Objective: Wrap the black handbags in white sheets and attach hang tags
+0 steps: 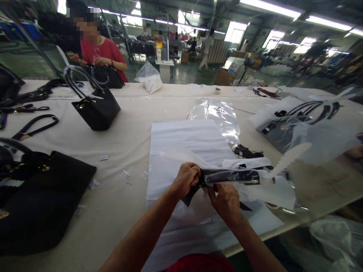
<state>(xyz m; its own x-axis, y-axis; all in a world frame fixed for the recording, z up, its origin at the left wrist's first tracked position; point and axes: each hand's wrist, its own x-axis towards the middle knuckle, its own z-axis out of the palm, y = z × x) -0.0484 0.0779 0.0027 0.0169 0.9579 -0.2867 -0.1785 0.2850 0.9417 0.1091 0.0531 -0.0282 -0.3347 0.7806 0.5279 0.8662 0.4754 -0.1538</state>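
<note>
In front of me a black handbag (188,199) stands on a stack of white paper sheets (176,138), partly covered by thin white wrapping. Its strap-like handle (232,176), sleeved in clear plastic, stretches to the right above it. My left hand (187,177) has its fingers closed on the bag's top edge near the handle's end. Just to the right and below, my right hand (225,198) is curled with its fingertips at the same edge, under the handle. What exactly the right fingertips pinch is hidden.
A large black handbag (36,204) and a smaller one (99,109) stand at left. Clear plastic bags (215,113) lie behind the paper. Black tags with cords (248,152) lie beside it. A plastic-covered bag (278,132) stands at right. Across the table is a person in red (104,56).
</note>
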